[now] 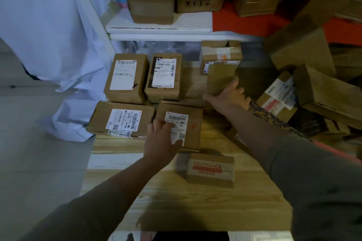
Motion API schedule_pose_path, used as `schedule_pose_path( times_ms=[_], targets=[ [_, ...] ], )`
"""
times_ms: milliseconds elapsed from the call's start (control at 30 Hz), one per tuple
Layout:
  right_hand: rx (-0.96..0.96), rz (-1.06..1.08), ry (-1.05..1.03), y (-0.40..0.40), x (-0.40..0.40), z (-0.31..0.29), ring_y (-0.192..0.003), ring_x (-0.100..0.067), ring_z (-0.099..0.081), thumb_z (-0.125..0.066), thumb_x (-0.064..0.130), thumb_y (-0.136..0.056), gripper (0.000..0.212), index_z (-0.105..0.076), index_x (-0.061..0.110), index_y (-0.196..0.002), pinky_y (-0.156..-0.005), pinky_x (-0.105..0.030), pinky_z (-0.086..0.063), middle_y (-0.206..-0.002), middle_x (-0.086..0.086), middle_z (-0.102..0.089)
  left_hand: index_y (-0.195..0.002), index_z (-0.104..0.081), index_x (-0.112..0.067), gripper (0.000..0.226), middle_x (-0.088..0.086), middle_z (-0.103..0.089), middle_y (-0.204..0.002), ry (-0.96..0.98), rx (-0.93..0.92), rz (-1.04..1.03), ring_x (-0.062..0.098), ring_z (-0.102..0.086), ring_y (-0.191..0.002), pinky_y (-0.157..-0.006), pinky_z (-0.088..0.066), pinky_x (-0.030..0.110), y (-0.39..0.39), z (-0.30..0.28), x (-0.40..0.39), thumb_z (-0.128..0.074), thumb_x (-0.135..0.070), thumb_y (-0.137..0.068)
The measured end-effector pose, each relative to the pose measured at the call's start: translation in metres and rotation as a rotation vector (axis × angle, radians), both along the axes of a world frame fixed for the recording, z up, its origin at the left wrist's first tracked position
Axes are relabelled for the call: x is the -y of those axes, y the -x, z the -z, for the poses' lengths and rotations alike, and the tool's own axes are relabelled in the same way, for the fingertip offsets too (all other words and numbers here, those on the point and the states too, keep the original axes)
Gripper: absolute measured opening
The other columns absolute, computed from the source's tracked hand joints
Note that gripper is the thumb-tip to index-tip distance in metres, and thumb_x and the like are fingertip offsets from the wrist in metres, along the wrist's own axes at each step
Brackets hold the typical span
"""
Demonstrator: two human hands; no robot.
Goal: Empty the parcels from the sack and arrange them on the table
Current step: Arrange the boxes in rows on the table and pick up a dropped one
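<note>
Several brown cardboard parcels lie in rows on the wooden table (205,207). My left hand (161,141) rests flat on a parcel with a white "001" label (193,123) in the near row. My right hand (230,97) reaches further back, its spread fingers pressing the near edge of a plain brown parcel (220,78). Two labelled parcels (125,78) (163,76) sit in the far row, another labelled one (119,119) at near left. A small parcel with red print (210,170) lies alone close to me. A big white sack (49,35) stands at the left.
A heap of loose boxes (313,88) crowds the table's right side. A white shelf (156,27) behind holds more cartons. A taped box (220,53) sits behind the plain parcel. Pale floor tiles (29,172) lie at the left.
</note>
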State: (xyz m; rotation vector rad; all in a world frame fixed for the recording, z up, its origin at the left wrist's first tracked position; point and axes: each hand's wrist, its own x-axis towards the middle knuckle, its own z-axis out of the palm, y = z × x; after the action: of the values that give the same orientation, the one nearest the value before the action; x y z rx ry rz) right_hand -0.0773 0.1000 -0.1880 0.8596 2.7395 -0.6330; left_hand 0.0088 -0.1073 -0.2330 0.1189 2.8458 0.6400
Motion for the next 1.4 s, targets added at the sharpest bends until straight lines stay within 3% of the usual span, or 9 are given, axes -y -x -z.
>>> schedule_pose_path(
  times_ms=[167, 400, 567, 733, 967, 1100, 1167, 1267, 1400],
  targets=[
    [-0.272, 0.014, 0.109, -0.005, -0.02, -0.008, -0.114, -0.037, -0.059, -0.064, 0.032, -0.089, 0.069, -0.024, 0.014, -0.142, -0.096, -0.052, -0.049, -0.125, -0.016, -0.057, -0.139, -0.048, -0.021, 0.058, 0.006, -0.038, -0.142, -0.105, 0.069, -0.107, 0.026, -0.033, -0.13, -0.108, -0.032, 0.037, 0.01, -0.012, -0.011, -0.067, -0.038, -0.087],
    [-0.114, -0.054, 0.134, -0.003, -0.009, -0.011, -0.14, -0.042, -0.028, -0.075, 0.068, -0.068, 0.121, -0.006, 0.014, -0.153, -0.11, -0.055, -0.035, -0.151, -0.021, -0.024, -0.142, -0.045, -0.018, 0.059, 0.005, -0.051, -0.139, -0.287, 0.102, -0.126, 0.025, -0.045, -0.129, -0.105, -0.04, 0.04, 0.021, -0.036, -0.054, -0.065, -0.04, -0.091],
    [-0.014, 0.007, 0.197, 0.002, -0.001, 0.003, -0.136, -0.045, -0.03, -0.079, 0.05, -0.074, 0.121, 0.006, 0.017, -0.154, -0.107, -0.053, -0.036, -0.15, -0.024, -0.021, -0.134, -0.052, -0.023, 0.047, 0.004, -0.06, -0.125, -0.388, 0.106, -0.185, 0.022, -0.053, -0.119, -0.101, -0.045, 0.046, 0.01, -0.031, -0.063, -0.064, -0.037, -0.091],
    [-0.26, -0.021, 0.156, -0.006, -0.015, -0.017, -0.131, -0.045, -0.033, -0.071, 0.049, -0.08, 0.101, -0.011, 0.012, -0.152, -0.105, -0.053, -0.037, -0.143, -0.024, -0.031, -0.115, -0.06, -0.017, 0.031, -0.003, -0.063, -0.102, -0.656, 0.176, -0.413, 0.011, -0.063, -0.091, -0.067, -0.05, 0.022, 0.012, -0.043, -0.046, -0.069, -0.029, -0.088],
    [-0.561, 0.002, 0.553, -0.04, -0.035, -0.061, -0.131, -0.028, -0.041, -0.071, 0.037, -0.077, 0.089, -0.028, 0.02, -0.152, -0.106, -0.039, -0.04, -0.139, -0.007, -0.039, -0.135, -0.051, -0.017, 0.058, -0.001, -0.058, -0.126, -0.987, 0.202, -0.664, 0.015, -0.051, -0.108, -0.088, -0.041, 0.033, 0.025, -0.097, -0.069, -0.065, -0.048, -0.088],
    [-0.621, -0.402, 0.4, -0.074, -0.016, -0.068, -0.133, -0.016, -0.033, -0.08, 0.037, -0.067, 0.099, -0.026, 0.028, -0.15, -0.11, -0.037, -0.036, -0.14, 0.003, -0.032, -0.131, -0.057, -0.02, 0.067, 0.001, -0.07, -0.111, -1.244, 0.494, -0.557, 0.021, -0.066, -0.1, -0.071, -0.053, 0.033, 0.02, -0.123, -0.078, -0.065, -0.063, -0.08],
    [-0.636, -0.634, 0.299, -0.09, -0.006, -0.07, -0.133, -0.013, -0.028, -0.076, 0.045, -0.071, 0.097, -0.024, 0.029, -0.151, -0.109, -0.037, -0.034, -0.143, 0.007, -0.031, -0.13, -0.061, -0.018, 0.067, 0.009, -0.072, -0.116, -1.426, 0.62, -0.514, 0.027, -0.068, -0.105, -0.079, -0.058, 0.04, 0.017, -0.121, -0.069, -0.061, -0.065, -0.081],
    [-0.658, -0.837, 0.406, -0.106, 0.006, -0.068, -0.132, -0.015, -0.039, -0.056, 0.038, -0.088, 0.067, -0.034, 0.027, -0.15, -0.107, -0.046, -0.043, -0.142, -0.002, -0.046, -0.133, -0.06, -0.019, 0.066, 0.012, -0.066, -0.129, -1.55, 0.623, -0.464, 0.031, -0.061, -0.122, -0.105, -0.046, 0.051, 0.009, -0.102, -0.047, -0.061, -0.062, -0.084],
    [-0.811, -0.685, 0.582, -0.107, 0.011, -0.063, -0.109, -0.012, -0.056, -0.048, 0.014, -0.097, 0.043, -0.05, 0.016, -0.139, -0.09, -0.039, -0.056, -0.125, 0.0, -0.054, -0.134, -0.057, -0.019, 0.078, 0.012, -0.064, -0.131, -1.445, 0.535, -0.555, 0.03, -0.061, -0.121, -0.102, -0.049, 0.052, -0.008, -0.083, -0.023, -0.08, -0.053, -0.068]
  ],
)
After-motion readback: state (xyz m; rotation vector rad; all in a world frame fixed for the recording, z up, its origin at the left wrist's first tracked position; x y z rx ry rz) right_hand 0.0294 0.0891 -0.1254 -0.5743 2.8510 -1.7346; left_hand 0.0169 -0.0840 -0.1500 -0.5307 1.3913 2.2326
